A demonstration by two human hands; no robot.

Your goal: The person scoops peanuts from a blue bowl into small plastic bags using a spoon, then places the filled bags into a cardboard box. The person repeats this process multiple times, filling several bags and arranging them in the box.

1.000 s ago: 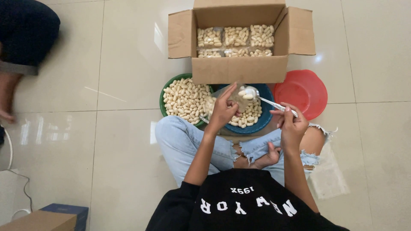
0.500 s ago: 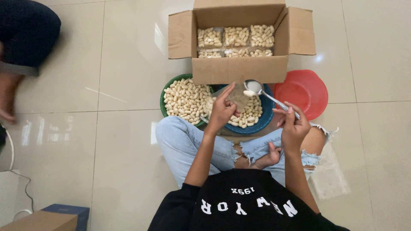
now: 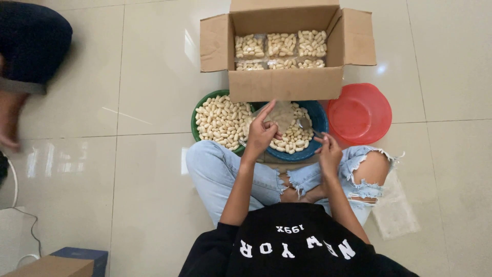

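I sit cross-legged on a tiled floor. My left hand [image 3: 261,132] pinches a small clear plastic bag [image 3: 282,114] held over a blue bowl [image 3: 319,119] of pale oblong snacks. My right hand [image 3: 329,151] grips a metal spoon [image 3: 306,125] whose head dips into that bowl. A green bowl [image 3: 197,109] heaped with the same snacks sits just left of it. An open cardboard box [image 3: 284,84] behind the bowls holds several filled packets.
An empty red bowl [image 3: 360,113] lies to the right of the blue one. Flat clear bags [image 3: 394,211] lie by my right knee. Another person's leg [image 3: 28,56] is at the far left. A cardboard box [image 3: 48,266] and cable are at bottom left.
The spoon, held raised over the bag a second ago, has come down into the blue bowl. My right hand has dropped lower. My left hand still holds the bag.
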